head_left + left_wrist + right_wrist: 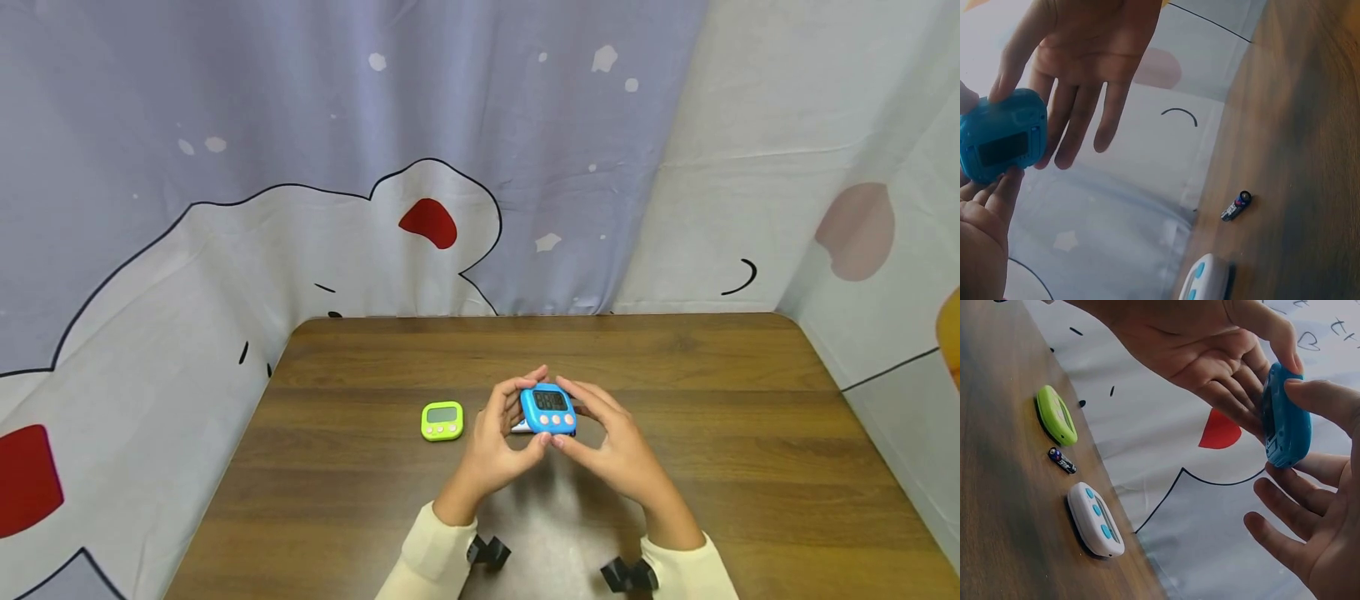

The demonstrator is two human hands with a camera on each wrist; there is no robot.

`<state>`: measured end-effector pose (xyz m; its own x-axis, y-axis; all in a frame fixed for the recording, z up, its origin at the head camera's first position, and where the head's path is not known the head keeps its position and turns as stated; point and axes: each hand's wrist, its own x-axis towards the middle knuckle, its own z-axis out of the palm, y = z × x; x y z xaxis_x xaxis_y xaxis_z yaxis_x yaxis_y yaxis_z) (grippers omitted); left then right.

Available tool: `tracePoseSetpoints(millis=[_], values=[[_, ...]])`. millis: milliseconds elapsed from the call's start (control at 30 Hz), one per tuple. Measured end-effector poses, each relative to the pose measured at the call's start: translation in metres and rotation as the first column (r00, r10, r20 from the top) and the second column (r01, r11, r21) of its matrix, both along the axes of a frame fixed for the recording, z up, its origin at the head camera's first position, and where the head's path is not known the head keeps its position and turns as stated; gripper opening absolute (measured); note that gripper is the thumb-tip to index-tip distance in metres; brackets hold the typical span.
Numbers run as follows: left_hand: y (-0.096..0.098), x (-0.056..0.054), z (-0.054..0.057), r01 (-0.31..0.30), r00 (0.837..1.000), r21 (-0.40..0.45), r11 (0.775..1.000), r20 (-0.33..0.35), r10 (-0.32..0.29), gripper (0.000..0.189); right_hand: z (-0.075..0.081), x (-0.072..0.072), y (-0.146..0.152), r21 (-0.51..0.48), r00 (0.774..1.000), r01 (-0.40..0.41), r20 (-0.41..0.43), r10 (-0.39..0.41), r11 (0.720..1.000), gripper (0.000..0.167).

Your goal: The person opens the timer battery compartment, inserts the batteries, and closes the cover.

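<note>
A blue digital timer (pixel 548 408) with a dark display and pink buttons is held up above the table, its display lit with digits. My left hand (pixel 497 437) pinches its left side between thumb and fingers. The right hand (pixel 611 437) grips the opposite side, thumb at the lower edge and forefinger on top. From the left wrist, the back of the blue timer (pixel 1004 134) shows a dark rectangular area; whether that is a recess cannot be told. Below the hands lies a white timer (pixel 1094 519) with blue buttons, mostly hidden in the head view.
On the wooden table (pixel 337 500), a green timer (pixel 442 421) lies left of the hands. Between the green and white timers, a small dark battery (pixel 1062 460) shows in the right wrist view. A patterned curtain (pixel 300 100) hangs behind the table.
</note>
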<state>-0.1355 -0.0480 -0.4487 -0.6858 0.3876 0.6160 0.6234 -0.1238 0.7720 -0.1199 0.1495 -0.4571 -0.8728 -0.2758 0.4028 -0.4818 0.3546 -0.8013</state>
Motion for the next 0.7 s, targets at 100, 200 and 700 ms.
tracePoseSetpoints(millis=[100,200,700], values=[[-0.001,-0.001,0.000,0.022,1.000,0.005,1.000,-0.009,-0.022,0.059,0.010,0.004,-0.002,-0.014,1.000,-0.005,-0.010,0.005,1.000,0.068],[-0.002,-0.002,-0.001,0.011,1.000,-0.019,1.000,-0.022,-0.011,0.060,0.012,0.005,-0.002,-0.018,1.000,0.000,-0.017,-0.001,1.000,0.069],[-0.004,-0.015,-0.027,-0.173,0.983,-0.186,0.967,-0.094,0.158,0.070,-0.007,-0.004,0.005,0.115,0.986,0.138,-0.104,-0.127,0.984,0.076]])
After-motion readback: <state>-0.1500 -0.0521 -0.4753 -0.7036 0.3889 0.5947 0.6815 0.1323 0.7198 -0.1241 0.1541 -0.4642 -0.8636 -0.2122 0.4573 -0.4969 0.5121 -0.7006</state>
